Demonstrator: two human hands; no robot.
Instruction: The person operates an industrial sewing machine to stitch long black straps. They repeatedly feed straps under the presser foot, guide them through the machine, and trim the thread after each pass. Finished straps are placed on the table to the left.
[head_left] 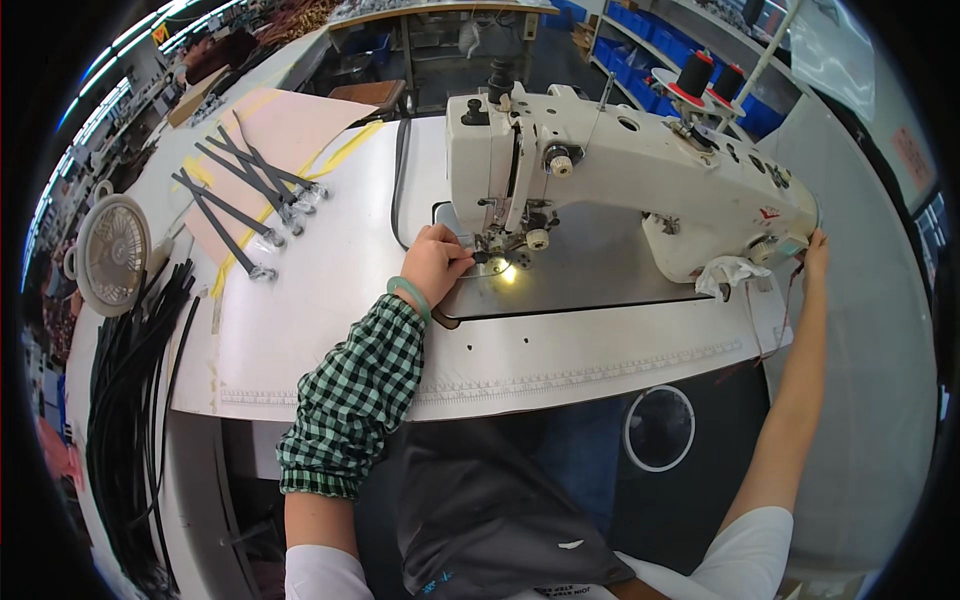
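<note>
Dark grey apron cloth lies nearest the camera, at 6 o'clock. Up from it, the person's left hand has thumb and fingertips pinched together, seemingly on the end of a narrow, flat black strap, just beside the needle of a white metal sewing machine; the hand hides the join. From there the strap curves up toward 11 o'clock on the white tabletop. It looks light and limp, unlikely to break; a hold close to the needle should steer it best, with fingertips clear of the point. At 3 o'clock the right hand touches the machine's far end; how far it is closed cannot be told. Bare steel bed plate gives room toward 3 o'clock, under the arm; the tabletop's front edge runs at 6 o'clock.
</note>
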